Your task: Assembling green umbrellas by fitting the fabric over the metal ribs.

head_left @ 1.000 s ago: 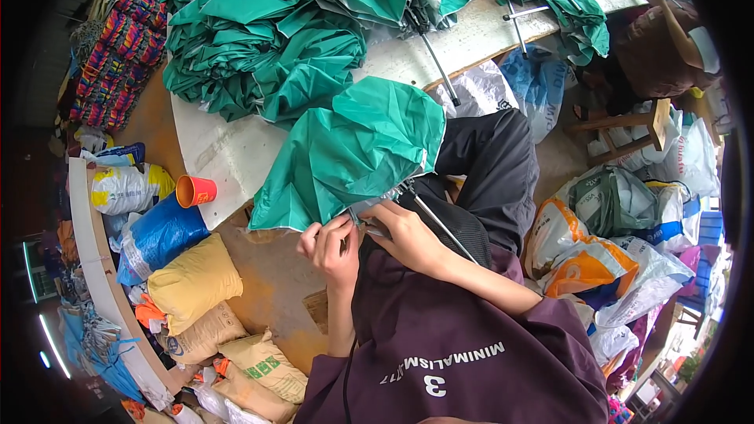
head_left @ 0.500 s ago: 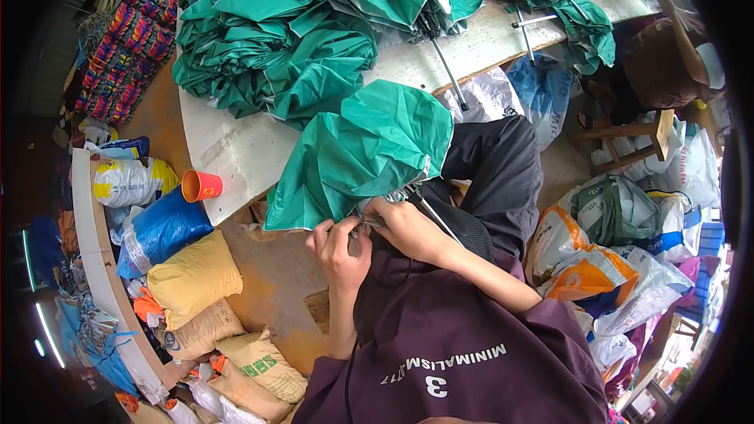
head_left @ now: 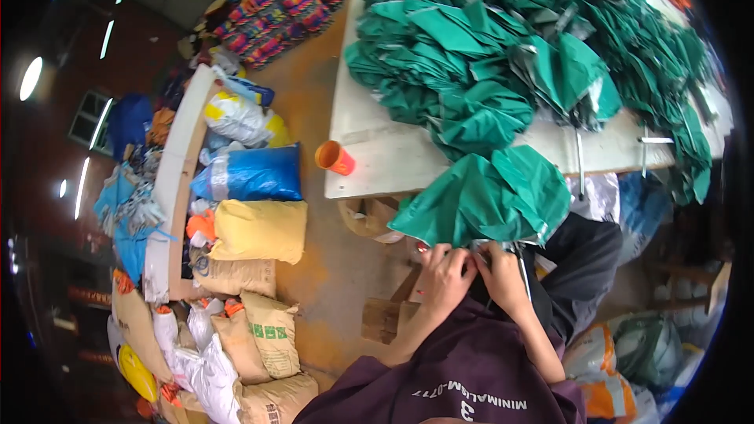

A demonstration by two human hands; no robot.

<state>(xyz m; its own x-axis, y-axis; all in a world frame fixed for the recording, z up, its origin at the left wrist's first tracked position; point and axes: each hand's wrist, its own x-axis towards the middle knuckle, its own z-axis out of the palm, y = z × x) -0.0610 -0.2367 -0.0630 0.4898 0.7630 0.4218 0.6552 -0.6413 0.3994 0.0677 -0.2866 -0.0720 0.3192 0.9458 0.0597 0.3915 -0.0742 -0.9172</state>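
A green umbrella [head_left: 491, 196] lies half-folded across my lap, its far side against the table edge. Its metal shaft [head_left: 524, 273] points back toward me beside my right forearm. Both hands meet at the near rim of its cloth, fingers closed in a pinch. My left hand [head_left: 449, 276] grips at the rim, and my right hand [head_left: 503, 279] grips just beside it, close to the ribs. Whatever small part sits between the fingertips is hidden by the fingers. More green umbrellas [head_left: 448, 55] are heaped on the table beyond, several shafts sticking out over its edge.
The white table [head_left: 377, 153] carries an orange cup [head_left: 335, 158] near its left corner. Stuffed sacks, among them a yellow sack [head_left: 259, 230] and a blue sack [head_left: 251, 173], line the left side. Plastic bags [head_left: 601, 369] lie at the lower right.
My view has swung left, so the table, umbrellas and hands appear farther right. Both hands stay at the umbrella's rim, with their fingers drawn closer together.
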